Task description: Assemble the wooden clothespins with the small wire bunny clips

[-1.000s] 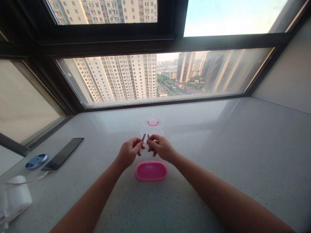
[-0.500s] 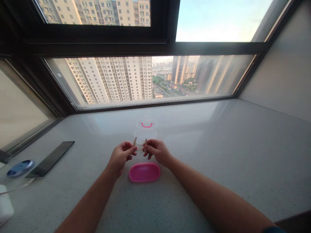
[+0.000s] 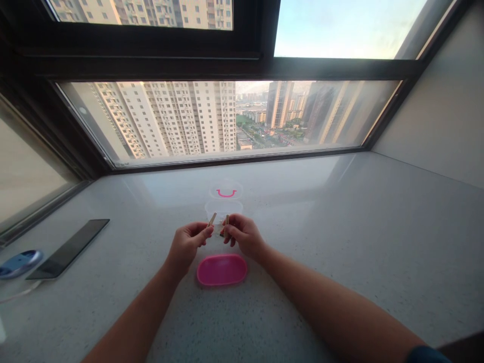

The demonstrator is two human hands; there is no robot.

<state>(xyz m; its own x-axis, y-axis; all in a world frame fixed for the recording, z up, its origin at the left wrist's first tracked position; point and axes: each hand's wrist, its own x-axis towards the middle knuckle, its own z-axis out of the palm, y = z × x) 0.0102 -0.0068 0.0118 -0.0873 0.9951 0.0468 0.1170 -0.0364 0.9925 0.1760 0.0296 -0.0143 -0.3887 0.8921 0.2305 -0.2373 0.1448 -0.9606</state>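
Note:
My left hand point(image 3: 189, 244) is closed, pinching a small light-wood clothespin point(image 3: 213, 219) that leans up to the right. A second wooden clothespin point(image 3: 227, 220) stands nearly upright in the closed fingers of my right hand point(image 3: 245, 235). The two clothespins are a small gap apart, with small pale items partly hidden behind them. Just beyond the fingers is a clear plastic container point(image 3: 225, 206). Behind it lies a clear piece with a pink handle point(image 3: 226, 195). Nearer me, below both hands, a shallow pink oval tray or lid point(image 3: 221, 270) rests on the counter.
The speckled pale counter point(image 3: 340, 242) runs up to a dark-framed window point(image 3: 227, 160). At the left lie a dark-screened phone or tablet point(image 3: 70, 248), a white cable point(image 3: 22, 292) and a round bluish object point(image 3: 20, 263). A plain wall point(image 3: 446, 126) stands on the right.
The clothespin in my left hand has tilted further right, its tip closer to the other one. My right hand stays nearly in place. The whole view has shifted slightly.

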